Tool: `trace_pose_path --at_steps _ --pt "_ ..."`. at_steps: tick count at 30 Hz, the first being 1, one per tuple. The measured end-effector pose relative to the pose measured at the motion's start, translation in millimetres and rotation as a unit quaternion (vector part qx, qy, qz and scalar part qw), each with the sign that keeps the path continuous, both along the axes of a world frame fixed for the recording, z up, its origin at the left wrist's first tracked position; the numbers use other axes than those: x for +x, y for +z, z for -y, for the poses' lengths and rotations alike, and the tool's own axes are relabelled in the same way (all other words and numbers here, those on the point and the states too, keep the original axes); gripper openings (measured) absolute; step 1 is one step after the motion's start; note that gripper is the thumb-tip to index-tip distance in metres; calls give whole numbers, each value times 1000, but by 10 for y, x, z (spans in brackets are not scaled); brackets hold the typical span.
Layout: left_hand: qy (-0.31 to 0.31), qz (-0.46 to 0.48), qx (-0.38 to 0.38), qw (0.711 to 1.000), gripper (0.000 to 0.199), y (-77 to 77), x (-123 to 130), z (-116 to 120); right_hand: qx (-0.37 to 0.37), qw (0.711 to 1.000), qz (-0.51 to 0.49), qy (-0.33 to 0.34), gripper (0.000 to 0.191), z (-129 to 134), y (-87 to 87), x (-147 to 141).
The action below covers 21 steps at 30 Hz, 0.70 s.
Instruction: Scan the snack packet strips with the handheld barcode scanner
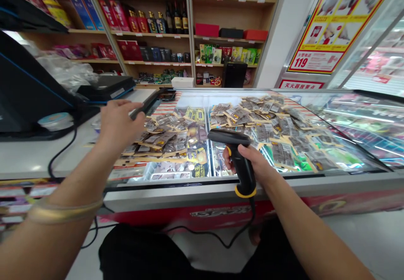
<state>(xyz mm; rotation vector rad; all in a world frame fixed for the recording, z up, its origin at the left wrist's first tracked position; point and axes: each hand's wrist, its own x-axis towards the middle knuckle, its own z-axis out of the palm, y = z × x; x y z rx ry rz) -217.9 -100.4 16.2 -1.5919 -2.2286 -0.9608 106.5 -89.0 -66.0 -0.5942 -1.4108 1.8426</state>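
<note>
In the middle of the head view, my right hand (pixel 255 162) is wrapped around the grip of a black and yellow barcode scanner (pixel 243 162). Its head points left and a black cable hangs from the bottom of the handle. My left hand (pixel 121 122), slightly blurred, is over the left side of the chest freezer (pixel 189 196). Its fingers and thumb are apart, with a dark strip showing between them; contact with that strip cannot be made out. Many small dark packets with tan edges lie in a left pile (pixel 167 139) and a larger right pile (pixel 265 116) on the glass lids.
At the left, a black checkout machine (pixel 28 86) stands on a white counter (pixel 22 158), with clear plastic bags (pixel 69 71) behind it. Shelves of boxes and bottles (pixel 176 19) line the back. The scanner cable (pixel 202 232) loops low across my legs.
</note>
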Motion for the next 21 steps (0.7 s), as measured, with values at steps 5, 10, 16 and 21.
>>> trace_pose_path --at_steps 5,10,16,21 --pt "-190 -1 29 981 34 -157 718 -265 0 998 -14 -61 49 -19 43 473" --pt "-315 45 -70 946 40 -327 1549 -507 4 990 -16 -139 49 -64 39 1058" --pt "-410 -46 -185 892 56 -543 2118 -702 12 985 -3 -173 47 -132 -37 1433" --pt "-432 -165 -231 856 69 -635 2145 -732 -3 983 -21 -184 49 -114 -75 1451"
